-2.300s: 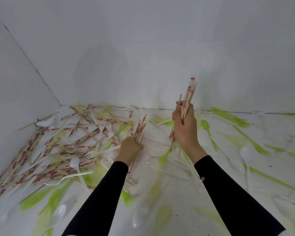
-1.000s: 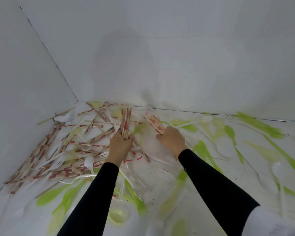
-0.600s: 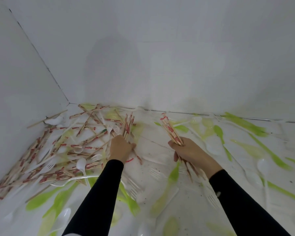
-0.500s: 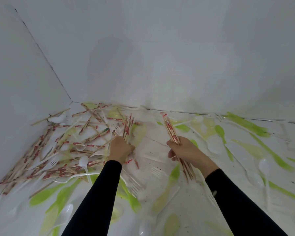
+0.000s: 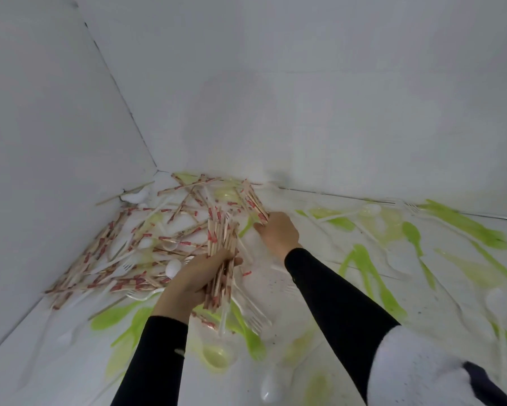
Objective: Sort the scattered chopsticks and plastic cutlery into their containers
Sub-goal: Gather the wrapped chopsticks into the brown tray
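Note:
My left hand (image 5: 192, 284) grips a thick bundle of wrapped chopsticks (image 5: 221, 253), standing nearly upright above the white floor. My right hand (image 5: 278, 234) reaches further back and pinches a smaller bunch of chopsticks (image 5: 253, 202) lying at the edge of the heap. A large pile of loose chopsticks (image 5: 123, 259) in red-printed wrappers fills the left corner, mixed with white plastic forks and spoons (image 5: 173, 266). Green plastic cutlery (image 5: 366, 273) lies scattered across the floor to the right. No container is in view.
White walls close the space at the left (image 5: 41, 142) and back (image 5: 305, 98), meeting in a corner behind the pile. Green and clear spoons (image 5: 217, 354) lie near my forearms. White spoons (image 5: 493, 300) lie at the far right.
My left hand has lifted with a much thicker bundle of chopsticks. My right hand no longer holds its earlier bunch and has reached forward left to chopsticks at the pile's edge.

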A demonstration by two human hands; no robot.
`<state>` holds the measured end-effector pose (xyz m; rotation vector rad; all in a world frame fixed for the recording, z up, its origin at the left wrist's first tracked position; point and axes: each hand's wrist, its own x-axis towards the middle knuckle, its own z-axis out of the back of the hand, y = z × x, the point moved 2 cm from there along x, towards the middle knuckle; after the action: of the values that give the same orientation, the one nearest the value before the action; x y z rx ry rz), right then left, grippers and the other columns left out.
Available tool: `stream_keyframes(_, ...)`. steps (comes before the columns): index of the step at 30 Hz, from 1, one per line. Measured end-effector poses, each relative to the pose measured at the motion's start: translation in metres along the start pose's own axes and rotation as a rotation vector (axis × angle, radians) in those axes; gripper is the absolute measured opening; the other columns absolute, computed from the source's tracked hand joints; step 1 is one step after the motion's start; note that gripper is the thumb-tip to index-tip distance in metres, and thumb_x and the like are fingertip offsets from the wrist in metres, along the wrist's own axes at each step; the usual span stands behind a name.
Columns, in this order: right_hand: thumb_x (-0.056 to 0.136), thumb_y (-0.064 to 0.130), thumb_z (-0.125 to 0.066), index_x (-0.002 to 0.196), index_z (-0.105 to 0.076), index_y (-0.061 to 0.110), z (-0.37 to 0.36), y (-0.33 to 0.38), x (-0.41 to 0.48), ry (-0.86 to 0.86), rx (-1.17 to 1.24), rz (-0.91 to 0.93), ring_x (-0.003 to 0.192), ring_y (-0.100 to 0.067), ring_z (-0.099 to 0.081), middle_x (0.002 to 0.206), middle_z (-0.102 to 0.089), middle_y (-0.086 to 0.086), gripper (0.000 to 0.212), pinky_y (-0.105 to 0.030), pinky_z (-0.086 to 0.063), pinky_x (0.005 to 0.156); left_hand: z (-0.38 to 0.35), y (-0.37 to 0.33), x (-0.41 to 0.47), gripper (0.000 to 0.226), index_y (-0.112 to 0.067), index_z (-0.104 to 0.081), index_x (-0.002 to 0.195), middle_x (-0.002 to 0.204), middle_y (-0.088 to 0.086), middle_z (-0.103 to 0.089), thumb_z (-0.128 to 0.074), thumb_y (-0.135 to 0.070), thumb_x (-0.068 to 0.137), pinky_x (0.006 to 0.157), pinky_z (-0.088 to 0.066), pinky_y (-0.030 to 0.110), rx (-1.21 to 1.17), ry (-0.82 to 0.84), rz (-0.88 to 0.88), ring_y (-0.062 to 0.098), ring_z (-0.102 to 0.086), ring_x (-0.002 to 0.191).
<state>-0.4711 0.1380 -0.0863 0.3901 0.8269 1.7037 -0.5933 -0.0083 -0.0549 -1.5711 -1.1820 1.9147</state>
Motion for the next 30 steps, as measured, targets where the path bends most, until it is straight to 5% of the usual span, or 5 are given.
stream_keyframes(3,0.094,0.028,-0.053,0.108,-0.062,0.011,-0.013,-0.007,0.007,0.037,-0.143,-0.025,0.091,-0.028,-0.063,0.108,-0.062,-0.009,0.023,-0.031,-0.047,0.069,0.005,0.005,-0.009,0.025,-0.004,-0.074,0.091,0.068,0.009,-0.061,-0.056,-0.020,0.097,0.045,-0.046,0.024,-0.003,-0.033,-0.032,0.016,-0.052,0.049)
stream_keyframes(8,0.092,0.024,-0.057,0.083,-0.057,0.015,0.010,-0.012,-0.010,0.026,0.170,-0.064,0.068,-0.023,-0.056,0.073,-0.057,-0.002,0.013,-0.026,-0.036,0.050,-0.003,0.005,-0.014,0.016,-0.001,-0.066,0.097,0.082,0.011,-0.068,-0.052,-0.008,0.099,0.070,-0.058,0.033,-0.309,-0.066,-0.117,0.021,-0.064,0.071)
stream_keyframes(17,0.091,0.023,-0.067,0.096,-0.072,0.003,0.084,-0.027,-0.130,0.144,0.742,-0.115,0.040,-0.012,-0.036,0.077,-0.073,-0.001,0.021,-0.022,-0.030,0.039,-0.060,-0.013,-0.028,0.034,-0.009,-0.065,0.091,0.075,0.000,-0.065,-0.071,-0.042,0.086,0.050,-0.046,0.023,-0.206,-0.239,-0.385,0.011,-0.053,0.060)
stream_keyframes(24,0.094,0.029,-0.064,0.095,-0.071,0.005,0.109,-0.034,-0.194,0.088,0.719,-0.159,0.041,-0.011,-0.034,0.053,-0.062,0.012,0.024,-0.023,-0.030,0.043,-0.118,-0.035,-0.041,0.024,-0.012,-0.073,0.097,0.083,-0.007,-0.073,-0.071,-0.034,0.088,0.055,-0.047,0.019,-0.157,-0.052,-0.435,0.005,-0.056,0.060)
stream_keyframes(30,0.102,0.032,-0.049,0.112,-0.065,0.012,0.146,-0.058,-0.226,-0.198,0.974,-0.273,0.057,-0.020,-0.062,0.091,-0.076,-0.010,0.028,-0.027,-0.049,0.050,-0.163,-0.038,-0.061,0.022,-0.008,-0.067,0.104,0.085,0.002,-0.074,-0.064,-0.027,0.094,0.077,-0.055,0.033,-0.235,0.251,-0.347,0.020,-0.068,0.084)
